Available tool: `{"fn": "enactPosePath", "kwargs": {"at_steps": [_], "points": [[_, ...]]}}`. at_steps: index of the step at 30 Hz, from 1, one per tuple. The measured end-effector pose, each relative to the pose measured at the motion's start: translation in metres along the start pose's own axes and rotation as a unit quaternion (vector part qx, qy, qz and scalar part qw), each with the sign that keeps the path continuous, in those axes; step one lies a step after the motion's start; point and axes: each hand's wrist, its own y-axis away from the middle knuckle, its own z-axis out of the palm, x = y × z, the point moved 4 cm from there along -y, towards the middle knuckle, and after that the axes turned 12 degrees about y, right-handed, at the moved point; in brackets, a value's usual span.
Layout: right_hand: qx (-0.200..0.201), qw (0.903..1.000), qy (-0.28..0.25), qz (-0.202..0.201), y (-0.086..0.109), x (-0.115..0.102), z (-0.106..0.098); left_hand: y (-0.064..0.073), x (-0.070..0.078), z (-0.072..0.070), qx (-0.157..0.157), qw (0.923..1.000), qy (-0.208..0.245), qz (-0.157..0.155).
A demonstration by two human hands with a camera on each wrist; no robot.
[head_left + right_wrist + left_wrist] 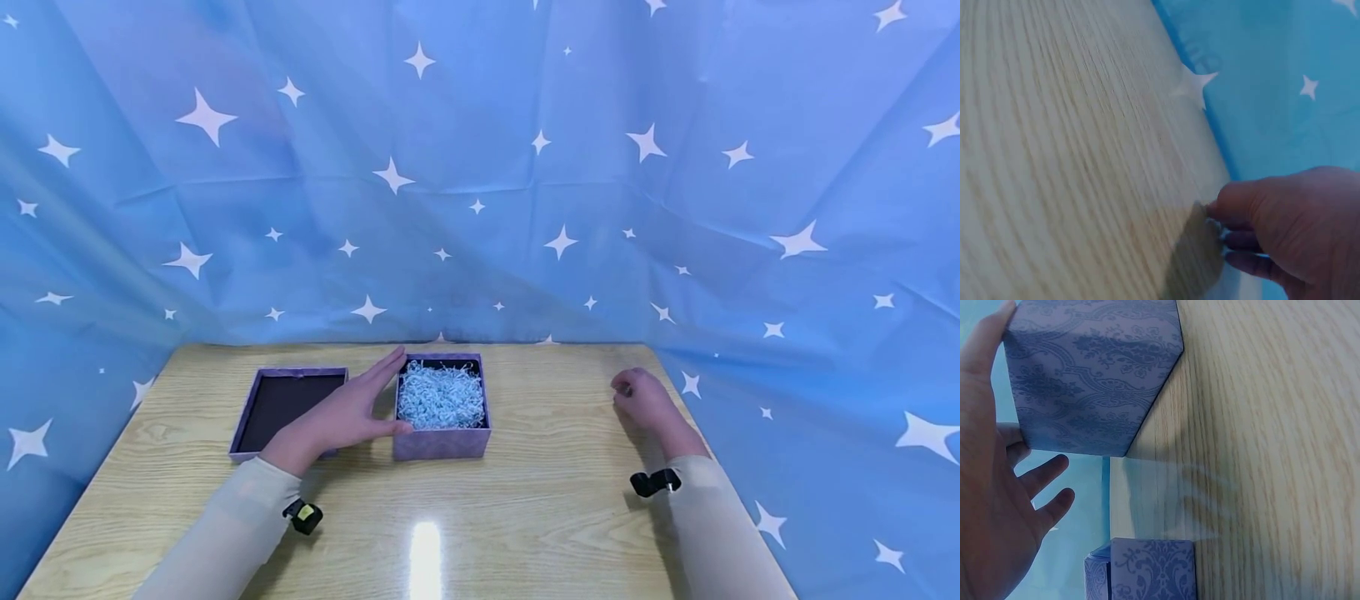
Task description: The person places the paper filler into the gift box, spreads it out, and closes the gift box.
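Note:
An open purple patterned box (442, 443) filled with pale blue shredded paper (441, 395) stands near the table's middle. My left hand (352, 414) spans its left side, thumb at the front corner and fingertips at the back corner. In the left wrist view, the box (1094, 375) has damask-like patterning, and two of the fingers (1047, 475) of that hand stick out free below it. My right hand (647, 400) is low over the table's right side, fingers bent toward the thumb. Its fingertips (1225, 203) come together close over the wood; whether they pinch something small I cannot tell.
A shallow purple lid (244, 417) with a dark inside lies left of the box, partly behind my left forearm. The light wooden table (540, 500) ends at a blue curtain with white stars (480, 167) behind and at the sides.

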Motion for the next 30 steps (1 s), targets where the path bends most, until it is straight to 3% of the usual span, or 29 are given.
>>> {"fn": "enactPosePath", "kwargs": {"at_steps": [7,18,25,30], "points": [[-0.008,0.9995,0.017,-0.024,-0.007,-0.007,-0.001,0.0,-0.001,0.001,-0.002,1.0,0.0,-0.002],[-0.015,0.9998,-0.01,0.003,-0.003,-0.003,0.004,0.0,0.002,0.001,0.0,1.0,0.004,0.004],[0.001,0.999,-0.044,-0.001,-0.001,-0.006,0.001,0.0,0.002,0.001,0.0,1.0,0.006,0.003],[0.029,0.9969,-0.069,-0.024,-0.002,-0.025,-0.012,0.0,0.001,0.001,0.0,1.0,0.003,0.004]]}}
